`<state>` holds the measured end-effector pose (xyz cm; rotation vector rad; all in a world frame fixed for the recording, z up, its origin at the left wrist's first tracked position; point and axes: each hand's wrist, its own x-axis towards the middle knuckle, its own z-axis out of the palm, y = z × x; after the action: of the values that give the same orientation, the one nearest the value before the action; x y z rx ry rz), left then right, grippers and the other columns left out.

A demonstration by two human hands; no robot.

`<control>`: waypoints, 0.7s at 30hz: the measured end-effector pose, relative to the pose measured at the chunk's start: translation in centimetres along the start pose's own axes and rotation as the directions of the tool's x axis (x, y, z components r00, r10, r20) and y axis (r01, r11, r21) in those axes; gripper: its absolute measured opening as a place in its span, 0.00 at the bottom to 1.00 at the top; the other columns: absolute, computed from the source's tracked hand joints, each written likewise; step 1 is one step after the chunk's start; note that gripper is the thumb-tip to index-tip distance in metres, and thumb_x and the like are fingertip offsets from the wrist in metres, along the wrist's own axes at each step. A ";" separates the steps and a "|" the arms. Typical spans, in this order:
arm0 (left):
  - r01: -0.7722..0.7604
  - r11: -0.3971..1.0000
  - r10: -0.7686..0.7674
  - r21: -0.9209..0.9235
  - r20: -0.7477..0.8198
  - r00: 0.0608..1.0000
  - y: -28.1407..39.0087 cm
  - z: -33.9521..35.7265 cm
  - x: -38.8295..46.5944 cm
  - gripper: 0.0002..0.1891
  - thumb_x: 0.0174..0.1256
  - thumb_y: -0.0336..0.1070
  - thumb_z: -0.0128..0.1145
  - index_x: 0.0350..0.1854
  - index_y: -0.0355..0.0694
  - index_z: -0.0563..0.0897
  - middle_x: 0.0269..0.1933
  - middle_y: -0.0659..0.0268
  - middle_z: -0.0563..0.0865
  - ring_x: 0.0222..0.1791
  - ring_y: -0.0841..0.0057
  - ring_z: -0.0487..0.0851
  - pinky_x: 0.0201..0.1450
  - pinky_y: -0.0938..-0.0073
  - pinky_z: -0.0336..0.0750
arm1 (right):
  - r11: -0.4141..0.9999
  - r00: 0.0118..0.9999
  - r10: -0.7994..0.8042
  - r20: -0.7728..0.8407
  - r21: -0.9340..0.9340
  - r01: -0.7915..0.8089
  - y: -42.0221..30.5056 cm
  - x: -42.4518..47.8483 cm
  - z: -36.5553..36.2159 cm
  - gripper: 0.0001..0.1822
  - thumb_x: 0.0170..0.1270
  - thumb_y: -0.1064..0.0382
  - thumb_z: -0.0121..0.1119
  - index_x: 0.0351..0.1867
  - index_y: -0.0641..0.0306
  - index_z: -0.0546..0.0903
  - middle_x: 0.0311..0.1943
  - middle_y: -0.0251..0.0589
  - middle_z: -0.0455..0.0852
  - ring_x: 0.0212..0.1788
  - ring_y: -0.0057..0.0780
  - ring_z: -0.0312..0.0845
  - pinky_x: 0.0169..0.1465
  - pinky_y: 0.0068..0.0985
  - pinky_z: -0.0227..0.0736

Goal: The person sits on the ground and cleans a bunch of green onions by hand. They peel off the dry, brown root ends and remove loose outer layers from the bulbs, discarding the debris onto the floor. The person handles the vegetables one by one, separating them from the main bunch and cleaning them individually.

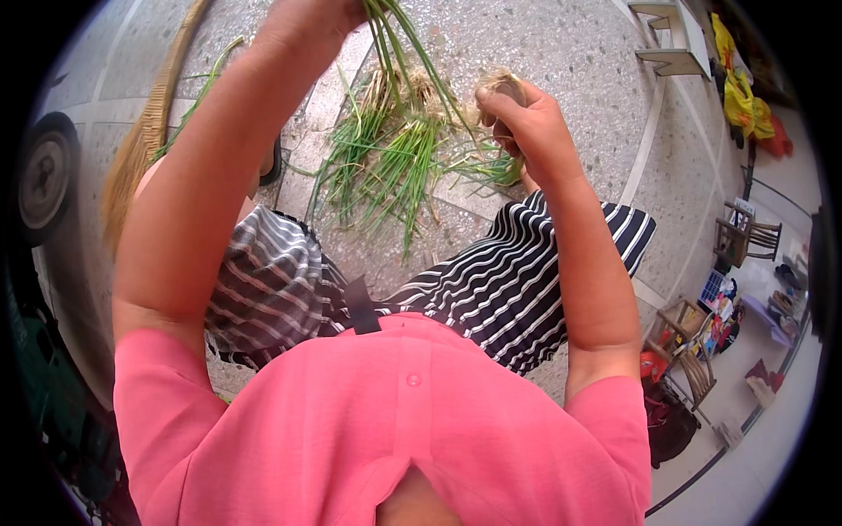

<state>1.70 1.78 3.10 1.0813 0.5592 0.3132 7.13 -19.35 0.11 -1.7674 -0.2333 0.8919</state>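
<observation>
My left hand (319, 23) is at the top edge, partly cut off, gripping a few long green onion stalks (411, 56) that hang down to the right. To the right, my right hand (526, 121) has its thumb and fingers closed on a pale tuft of roots and dry skins (496, 79). Below and between the hands, a loose heap of green onions (411, 148) lies on the speckled stone floor (559, 39), its tops pointing towards me. A smaller bunch of green leaves (493, 164) rests under my right hand.
A straw broom (154, 118) lies at the left, with some green stalks (210, 75) beside it. Further left is a wheel (46, 177). A white stool (677, 39) stands at the upper right, near a yellow plastic bag (740, 98). Small wooden chairs (743, 230) are at the right.
</observation>
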 end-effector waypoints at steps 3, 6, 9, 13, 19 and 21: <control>0.273 0.954 -0.288 0.124 0.123 0.950 -1.7 0.6 -1.2 0.14 0.62 0.32 0.49 0.47 0.30 0.71 0.38 0.56 0.80 0.37 0.69 0.80 0.40 0.71 0.75 | 0.997 1.000 0.007 -0.021 -0.078 -0.008 1.0 0.3 -1.1 0.12 0.53 0.57 0.64 0.31 0.62 0.77 0.18 0.27 0.73 0.16 0.10 0.61 0.18 0.12 0.53; 0.177 0.905 -0.312 0.387 0.320 0.895 -4.6 0.5 -2.7 0.15 0.62 0.38 0.52 0.46 0.35 0.71 0.37 0.60 0.83 0.37 0.73 0.83 0.44 0.74 0.76 | 0.972 0.969 -0.236 -0.068 -0.006 0.236 1.8 0.8 -1.4 0.17 0.53 0.59 0.64 0.42 0.65 0.77 0.23 0.29 0.76 0.17 0.10 0.62 0.17 0.13 0.54; 0.035 0.841 -0.299 0.540 0.410 0.862 -5.6 0.2 -3.8 0.14 0.63 0.35 0.52 0.45 0.32 0.70 0.33 0.60 0.83 0.35 0.78 0.81 0.39 0.76 0.75 | 0.960 0.947 -0.259 -0.189 -0.154 0.232 1.5 0.9 -1.4 0.23 0.54 0.59 0.64 0.50 0.65 0.74 0.27 0.30 0.78 0.17 0.09 0.61 0.17 0.12 0.53; -0.061 0.805 -0.279 0.591 0.466 0.840 -7.2 -0.4 -4.4 0.13 0.61 0.31 0.53 0.44 0.31 0.69 0.30 0.62 0.82 0.31 0.80 0.80 0.36 0.79 0.74 | 0.987 0.981 -0.148 -0.125 0.040 0.154 0.2 0.5 -3.0 0.21 0.55 0.60 0.63 0.49 0.64 0.75 0.27 0.28 0.78 0.17 0.07 0.59 0.18 0.10 0.52; -0.107 0.720 -0.359 0.686 0.499 0.789 -6.4 0.2 -5.7 0.12 0.61 0.30 0.53 0.43 0.32 0.69 0.25 0.64 0.81 0.28 0.83 0.78 0.32 0.80 0.72 | 0.978 0.977 -0.205 0.065 0.046 0.202 0.6 0.1 -2.4 0.16 0.54 0.61 0.64 0.43 0.65 0.78 0.24 0.27 0.78 0.20 0.09 0.63 0.22 0.11 0.57; 0.017 0.787 -0.392 0.617 0.479 0.786 -5.8 0.5 -5.7 0.10 0.62 0.33 0.52 0.40 0.32 0.72 0.25 0.64 0.81 0.26 0.82 0.79 0.31 0.80 0.72 | 0.961 0.959 -0.277 0.060 -0.008 0.278 0.7 0.1 -1.6 0.15 0.54 0.64 0.65 0.41 0.68 0.78 0.30 0.33 0.83 0.28 0.13 0.73 0.30 0.13 0.69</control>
<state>-2.83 -4.01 -0.41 1.6133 0.1993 -0.4439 8.14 -20.75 -0.34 -1.6739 -0.5146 0.7398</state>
